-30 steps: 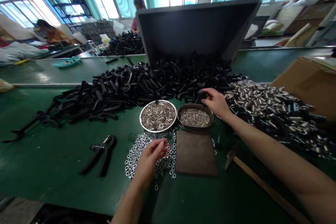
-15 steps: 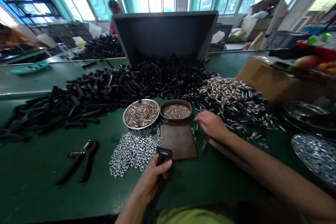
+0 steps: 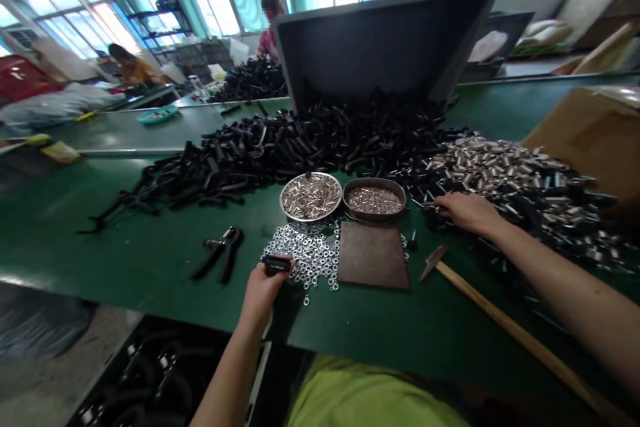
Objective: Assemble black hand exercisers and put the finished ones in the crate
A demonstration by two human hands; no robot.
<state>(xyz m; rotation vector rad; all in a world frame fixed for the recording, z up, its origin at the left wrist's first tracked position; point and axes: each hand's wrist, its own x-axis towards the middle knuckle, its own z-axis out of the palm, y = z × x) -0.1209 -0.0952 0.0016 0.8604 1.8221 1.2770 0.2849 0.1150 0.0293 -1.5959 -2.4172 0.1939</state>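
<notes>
My left hand (image 3: 261, 291) is closed round a black handle piece (image 3: 277, 264) and holds it over a spread of shiny metal washers (image 3: 307, 253). My right hand (image 3: 467, 211) rests palm down, fingers curled, at the edge of a heap of silver sleeves mixed with black parts (image 3: 505, 177); what its fingertips pinch is too small to make out. Between the hands lies a brown square pad (image 3: 373, 255). Behind the pad stand a round tray of silver pins (image 3: 311, 196) and a darker bowl of small metal bits (image 3: 374, 199).
A hammer (image 3: 505, 320) lies by my right forearm. Black pliers (image 3: 220, 252) lie left of the washers. A big pile of black handles (image 3: 280, 147) spills from a tipped grey bin (image 3: 385, 40). A cardboard box (image 3: 587, 133) stands right. Two people work at the far tables.
My left hand picked up a black handle piece and carried it left over the washers. My right hand moved from the bowl's rim out to the silver sleeve heap.
</notes>
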